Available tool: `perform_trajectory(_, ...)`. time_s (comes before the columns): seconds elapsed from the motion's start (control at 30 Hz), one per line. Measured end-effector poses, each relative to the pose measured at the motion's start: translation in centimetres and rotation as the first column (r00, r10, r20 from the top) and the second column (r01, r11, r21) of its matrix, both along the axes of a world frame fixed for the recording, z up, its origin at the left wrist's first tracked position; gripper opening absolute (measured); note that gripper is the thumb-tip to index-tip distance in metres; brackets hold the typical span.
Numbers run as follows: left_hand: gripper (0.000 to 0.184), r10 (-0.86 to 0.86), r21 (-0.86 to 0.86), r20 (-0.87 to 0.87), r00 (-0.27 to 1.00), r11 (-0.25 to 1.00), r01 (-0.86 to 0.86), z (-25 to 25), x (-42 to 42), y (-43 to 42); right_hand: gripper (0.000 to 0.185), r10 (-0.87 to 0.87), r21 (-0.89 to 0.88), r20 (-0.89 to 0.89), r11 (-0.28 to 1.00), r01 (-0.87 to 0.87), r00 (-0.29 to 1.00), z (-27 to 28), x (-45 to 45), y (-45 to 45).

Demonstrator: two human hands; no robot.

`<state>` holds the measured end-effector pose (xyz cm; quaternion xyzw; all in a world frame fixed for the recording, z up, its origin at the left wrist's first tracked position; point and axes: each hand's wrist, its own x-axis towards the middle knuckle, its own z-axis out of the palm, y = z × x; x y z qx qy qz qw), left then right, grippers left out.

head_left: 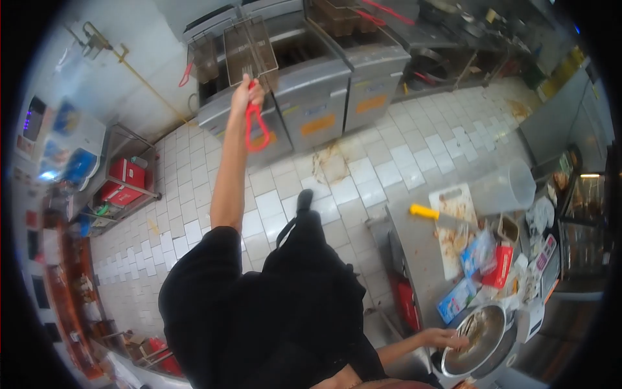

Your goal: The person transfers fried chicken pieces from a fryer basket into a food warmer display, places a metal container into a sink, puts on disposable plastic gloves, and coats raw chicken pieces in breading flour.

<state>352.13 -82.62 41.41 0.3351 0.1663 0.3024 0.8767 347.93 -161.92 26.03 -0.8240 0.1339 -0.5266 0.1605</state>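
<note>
My left hand (248, 96) is closed around the red-coated handle (256, 133) of a wire fryer basket (249, 52). That basket sits at the top of the leftmost steel fryer, and its mesh looks bare. At the lower right, my right hand (447, 338) reaches over the rim of a large metal bowl (476, 340) with fingers drawn together. Brownish residue coats the bowl's inside. A thin dark utensil, perhaps tongs, lies by the fingertips; whether the fingers grip it is unclear.
Steel fryers (311, 97) line the far side, with more baskets (334, 16). On the right-hand counter lie a yellow-handled knife (424, 211), a stained white cutting board (457, 249), a clear tub (508, 188) and packets. A steel rack (133, 149) stands left. The tiled floor has a brown stain.
</note>
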Motion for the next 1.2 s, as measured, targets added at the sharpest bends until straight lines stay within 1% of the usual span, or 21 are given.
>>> perform_trajectory(0.07, 0.037, -0.005, -0.016, 0.032, 0.999, 1.0, 0.005, -1.1, 1.7, 7.6, 0.047, 0.283, 0.214, -0.099, 0.942, -0.258, 0.954, -1.8, 2.3, 8.4)
perform_trajectory(0.13, 0.036, 0.048, -0.074, 0.018, 0.999, 0.996, -0.046, -1.9, 4.1, 15.5, 0.041, 0.363, 0.306, -0.155, 0.902, -0.305, 0.919, -3.8, 4.4, 16.4)
perform_trajectory(0.2, 0.035, 0.089, -0.092, -0.002, 0.996, 0.992, -0.089, -3.1, 6.8, 23.3, 0.042, 0.496, 0.413, -0.341, 0.842, -0.347, 0.799, -5.0, 6.4, 23.6)
perform_trajectory(0.27, 0.034, 0.101, -0.081, 0.007, 0.995, 0.992, -0.1, -4.5, 8.3, 30.2, 0.042, 0.528, 0.467, -0.415, 0.822, -0.325, 0.741, -6.8, 8.2, 29.0)
perform_trajectory(0.3, 0.034, 0.112, -0.004, -0.068, 0.991, 0.994, -0.112, -4.1, 8.7, 31.9, 0.042, 0.549, 0.519, -0.485, 0.807, -0.282, 0.68, -6.9, 9.0, 31.7)
perform_trajectory(0.47, 0.034, 0.15, -0.119, -0.103, 0.983, 0.98, -0.162, -4.8, 11.6, 42.2, 0.045, 0.538, 0.518, -0.519, 0.816, -0.257, 0.664, -4.5, 10.9, 45.1)
perform_trajectory(0.5, 0.035, 0.164, -0.18, -0.082, 0.983, 0.968, -0.176, -4.9, 12.2, 43.6, 0.045, 0.583, 0.6, -0.487, 0.765, -0.236, 0.651, -3.7, 11.2, 47.7)
perform_trajectory(0.53, 0.035, 0.156, -0.193, -0.092, 0.983, 0.966, -0.171, -5.2, 12.5, 44.6, 0.045, 0.626, 0.677, -0.449, 0.704, -0.215, 0.638, -3.3, 11.3, 49.3)
perform_trajectory(0.6, 0.035, 0.111, -0.24, -0.125, 0.986, 0.961, -0.139, -4.7, 12.4, 45.1, 0.046, 0.614, 0.634, -0.499, 0.74, -0.225, 0.611, -5.4, 11.9, 50.9)
perform_trajectory(0.67, 0.034, 0.092, -0.215, -0.176, 0.98, 0.968, -0.13, -5.4, 11.7, 44.8, 0.044, 0.687, 0.697, -0.49, 0.679, -0.232, 0.537, -6.7, 12.3, 53.2)
perform_trajectory(0.73, 0.033, 0.107, -0.108, -0.269, 0.957, 0.984, -0.14, -6.3, 11.0, 44.0, 0.042, 0.699, 0.653, -0.576, 0.706, -0.276, 0.424, -8.6, 13.2, 54.2)
perform_trajectory(0.8, 0.033, 0.074, -0.143, -0.25, 0.965, 0.983, -0.113, -8.2, 10.0, 44.8, 0.04, 0.784, 0.775, -0.536, 0.604, -0.185, 0.312, -8.4, 14.1, 56.6)
perform_trajectory(0.83, 0.033, 0.068, -0.174, -0.214, 0.975, 0.979, -0.106, -9.1, 9.4, 45.3, 0.04, 0.774, 0.775, -0.544, 0.611, -0.16, 0.323, -8.5, 14.3, 57.1)
perform_trajectory(0.9, 0.035, 0.072, -0.156, -0.2, 0.977, 0.982, -0.104, -9.2, 8.9, 45.2, 0.05, 0.851, 0.848, -0.523, 0.517, 0.116, 0.033, -9.0, 15.3, 58.2)
perform_trajectory(0.93, 0.037, 0.073, -0.157, -0.222, 0.972, 0.982, -0.109, -8.7, 9.0, 45.1, 0.05, 0.853, 0.85, -0.519, 0.509, 0.137, 0.051, -9.7, 15.6, 58.8)
perform_trajectory(1.0, 0.041, 0.035, -0.223, -0.059, 0.998, 0.974, -0.047, -8.4, 8.5, 44.3, 0.056, 0.894, 0.851, -0.444, 0.443, 0.281, -0.064, -11.8, 15.9, 59.1)
perform_trajectory(1.03, 0.05, 0.064, -0.224, 0.094, 0.993, 0.974, -0.042, -8.6, 8.1, 43.4, 0.059, 0.915, 0.846, -0.394, 0.396, 0.357, -0.082, -13.0, 15.8, 59.0)
perform_trajectory(1.1, 0.07, 0.114, -0.397, 0.299, 0.947, 0.918, 0.015, -8.7, 8.0, 39.7, 0.065, 0.952, 0.823, -0.306, 0.261, 0.505, 0.007, -12.8, 15.0, 57.6)
perform_trajectory(1.13, 0.07, -0.101, -0.274, 0.359, 0.928, 0.939, 0.208, -12.1, 7.5, 40.0, 0.065, 0.931, 0.825, -0.327, 0.197, 0.53, 0.163, -12.0, 14.6, 56.7)
perform_trajectory(1.17, 0.067, 0.013, -0.27, 0.205, 0.979, 0.962, 0.044, -13.5, 7.6, 37.0, 0.067, 0.919, 0.719, -0.392, 0.328, 0.613, -0.032, -8.1, 15.5, 57.0)
perform_trajectory(1.2, 0.063, -0.057, -0.262, 0.107, 0.993, 0.961, 0.083, -18.2, 7.3, 37.4, 0.069, 0.886, 0.6, -0.398, 0.448, 0.663, -0.239, -5.9, 16.5, 56.4)
